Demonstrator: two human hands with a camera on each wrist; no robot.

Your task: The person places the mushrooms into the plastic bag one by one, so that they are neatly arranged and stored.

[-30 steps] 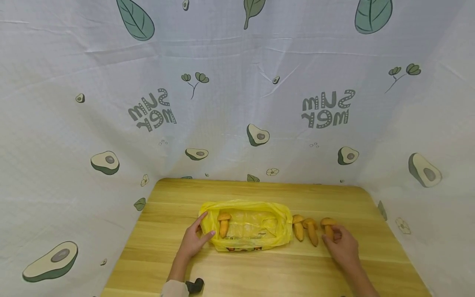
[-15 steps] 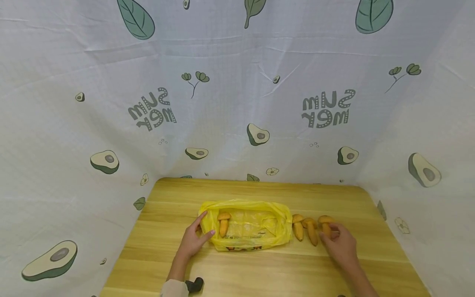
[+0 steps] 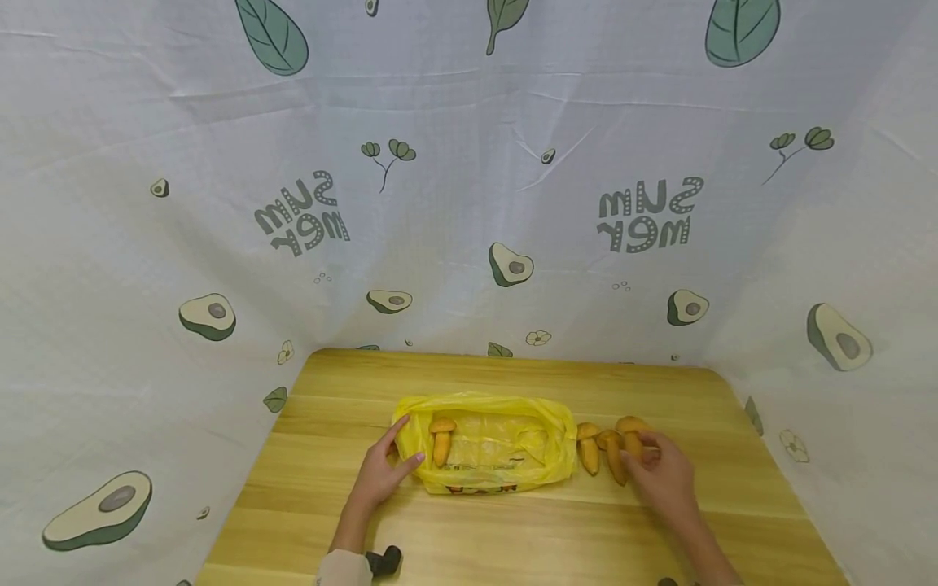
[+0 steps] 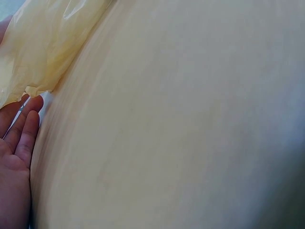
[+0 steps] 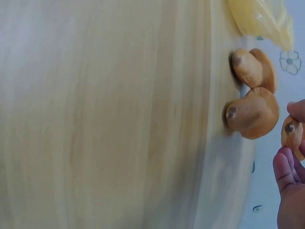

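1. Mushroom (image 3: 632, 425), pinched between thumb and fingers of the right hand (image 3: 665, 480). Taking twelve as the table's far edge in the head view, it sits at ten to eleven o'clock from the middle of that hand. Whether it touches the table, I cannot tell.
2. Long axis: cap near twelve, stem toward six, part of the stem covered by fingers. Right hand is much the nearer of the two.
3. Next inward, at nine: inner loose mushroom (image 3: 612, 457), just beside the held one in the head view; the right wrist view shows a gap. Cap near eleven, stem toward five.
4. Beyond it, outer loose mushroom (image 3: 589, 452), cap near twelve, close against the bag's three o'clock end.
5. Key relation: yellow bag (image 3: 516, 404) lies at nine from the right hand, mouth gaping, long axis nine to three. Held mushroom therefore points across it, with the loose pair between.
6. Bagged mushroom (image 3: 442, 446) lies at the bag's nine o'clock end, cap at twelve.
7. Left hand (image 3: 383, 474) at that same end, thumb and forefinger spread apart, touching the rim.
8. Wooden table (image 3: 498, 537) beneath; printed cloth (image 3: 440, 228) behind, toward twelve.
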